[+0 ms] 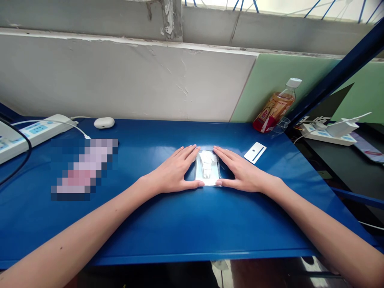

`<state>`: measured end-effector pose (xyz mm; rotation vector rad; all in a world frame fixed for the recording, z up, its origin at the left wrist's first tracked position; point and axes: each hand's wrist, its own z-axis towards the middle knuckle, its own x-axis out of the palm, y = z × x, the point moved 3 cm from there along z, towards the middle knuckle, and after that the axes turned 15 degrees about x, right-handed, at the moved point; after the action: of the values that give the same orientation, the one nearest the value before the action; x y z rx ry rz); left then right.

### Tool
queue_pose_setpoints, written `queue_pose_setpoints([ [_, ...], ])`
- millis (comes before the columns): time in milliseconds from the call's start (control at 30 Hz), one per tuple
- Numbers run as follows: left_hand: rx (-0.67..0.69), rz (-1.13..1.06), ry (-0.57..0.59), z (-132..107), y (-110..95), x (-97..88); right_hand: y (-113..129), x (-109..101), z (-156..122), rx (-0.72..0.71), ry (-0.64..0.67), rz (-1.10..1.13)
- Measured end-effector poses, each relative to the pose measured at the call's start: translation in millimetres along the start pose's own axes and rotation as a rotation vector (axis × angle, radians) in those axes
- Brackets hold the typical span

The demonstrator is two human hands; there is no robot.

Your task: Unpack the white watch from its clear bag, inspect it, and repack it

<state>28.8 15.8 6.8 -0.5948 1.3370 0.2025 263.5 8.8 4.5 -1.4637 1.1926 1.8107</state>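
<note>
A small, shiny, see-through packet (211, 181) with a whitish item (207, 164) inside lies flat near the middle of the blue surface (198, 224), one edge facing its front.

Window (277, 5) beyond blue desk (192, 224) bright, washed out — soft sheen on desk's far half — pixelated patch (85, 168) over desk's left side.

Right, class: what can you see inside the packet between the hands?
A whitish item shows through the clear packet; glare hides its finer details. Whatever lies directly beneath the item is covered.
</note>
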Motion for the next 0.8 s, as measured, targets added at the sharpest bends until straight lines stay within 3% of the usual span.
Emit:
queue_pose_setpoints([
  [400, 0.024, 0.025, -0.091, -6, 8, -7.3, -3, -8, 3, 0.044, -0.262, 0.083],
  [533, -0.048, 0.080, -0.150, -6, 12, -8.0, -1, -9, 2, 0.018, -0.274, 0.100],
  [700, -0.017, 0.089, -0.099, -7, 12, -8.3, -3, -13, 1, 0.044, -0.315, 0.099],
  [800, -0.008, 0.071, -0.085, -8, 13, -7.7, -4, -12, 1, 0.014, -0.266, 0.092],
])
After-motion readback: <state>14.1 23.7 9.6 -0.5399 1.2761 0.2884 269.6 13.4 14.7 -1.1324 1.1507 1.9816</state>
